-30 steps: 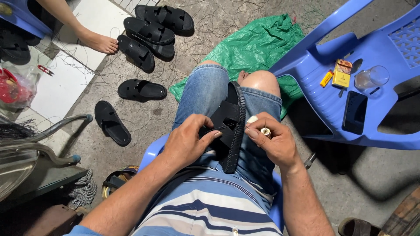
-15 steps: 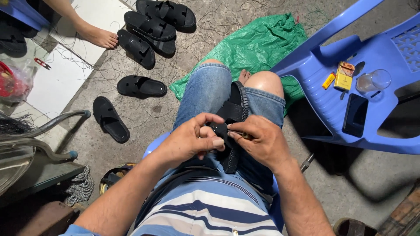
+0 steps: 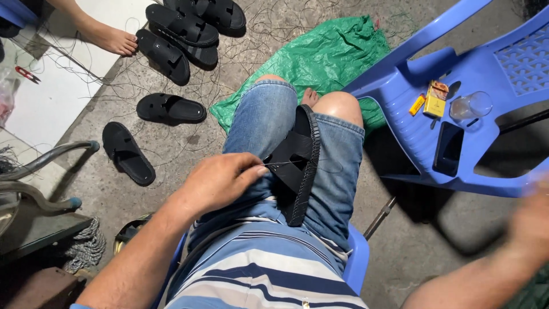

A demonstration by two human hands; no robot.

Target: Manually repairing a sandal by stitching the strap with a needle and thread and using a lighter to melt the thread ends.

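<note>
A black sandal (image 3: 300, 163) lies lengthwise on my lap between my jeans-clad thighs, sole edge toward me. My left hand (image 3: 220, 182) rests on my left thigh beside it, fingers pinched on a thin thread (image 3: 283, 164) that runs across the sandal's strap. My right hand (image 3: 532, 220) is far out at the right edge of the view, blurred by motion; whether it holds anything does not show.
Several more black sandals (image 3: 171, 109) lie on the concrete floor at upper left, with loose threads and another person's bare foot (image 3: 111, 39). A green plastic sheet (image 3: 320, 60) lies ahead. A blue plastic chair (image 3: 457, 114) at right carries a phone, a glass, a lighter and a small box.
My right hand has left the sandal and swung far out to the right. The left hand stays at the sandal, pinching the thread, which is now drawn taut.
</note>
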